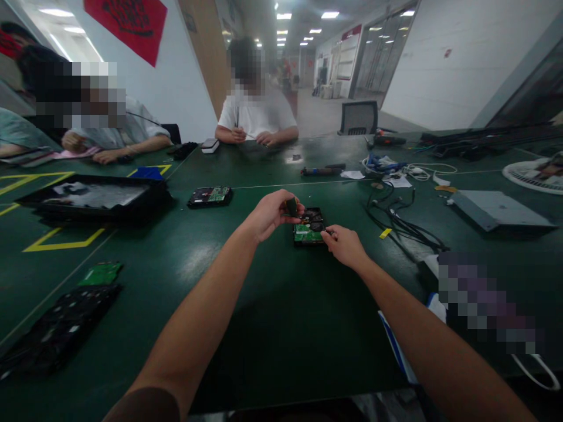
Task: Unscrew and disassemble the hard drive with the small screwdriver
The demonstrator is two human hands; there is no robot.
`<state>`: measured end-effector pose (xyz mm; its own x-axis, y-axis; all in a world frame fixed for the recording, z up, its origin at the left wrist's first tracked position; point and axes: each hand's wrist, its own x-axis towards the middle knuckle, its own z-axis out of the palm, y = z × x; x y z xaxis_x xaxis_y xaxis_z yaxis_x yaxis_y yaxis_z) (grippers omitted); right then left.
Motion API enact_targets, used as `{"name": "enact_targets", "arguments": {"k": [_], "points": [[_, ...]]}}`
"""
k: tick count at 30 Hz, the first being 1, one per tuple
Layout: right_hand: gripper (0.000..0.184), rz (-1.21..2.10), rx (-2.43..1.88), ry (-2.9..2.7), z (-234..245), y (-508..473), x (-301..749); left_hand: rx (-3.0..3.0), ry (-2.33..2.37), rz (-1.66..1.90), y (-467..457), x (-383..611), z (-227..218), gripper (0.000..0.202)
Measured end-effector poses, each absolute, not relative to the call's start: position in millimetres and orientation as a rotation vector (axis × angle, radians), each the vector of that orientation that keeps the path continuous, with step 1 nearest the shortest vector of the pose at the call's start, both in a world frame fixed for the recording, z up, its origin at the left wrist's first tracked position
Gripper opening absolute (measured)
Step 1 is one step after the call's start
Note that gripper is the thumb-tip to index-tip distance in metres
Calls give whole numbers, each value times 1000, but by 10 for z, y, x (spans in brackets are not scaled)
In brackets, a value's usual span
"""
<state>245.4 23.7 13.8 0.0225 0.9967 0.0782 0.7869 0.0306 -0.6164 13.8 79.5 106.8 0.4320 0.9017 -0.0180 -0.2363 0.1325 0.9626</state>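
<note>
A hard drive lies on the green table in front of me, its green circuit board and dark metal housing facing up. My left hand is closed above the drive's left side, pinching a small dark green piece whose kind I cannot make out. At the drive's right edge, my right hand has its thumb and fingers closed on the housing. Left of my hands rests a second hard drive, with part of its circuit board showing.
Black cables and a grey metal box lie to the right. On the left are a black tray, stacked dark drive housings and a loose green circuit board. A person in white sits across the table.
</note>
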Motion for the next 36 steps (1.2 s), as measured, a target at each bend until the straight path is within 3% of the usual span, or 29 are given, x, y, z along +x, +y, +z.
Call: {"name": "enact_targets", "arguments": {"k": [30, 36], "points": [[30, 550, -1806, -1814, 114, 241, 2464, 1258, 839, 980, 797, 86, 1108, 28], [32, 565, -1826, -1811, 129, 240, 2455, 1162, 783, 970, 781, 123, 1100, 21]]}}
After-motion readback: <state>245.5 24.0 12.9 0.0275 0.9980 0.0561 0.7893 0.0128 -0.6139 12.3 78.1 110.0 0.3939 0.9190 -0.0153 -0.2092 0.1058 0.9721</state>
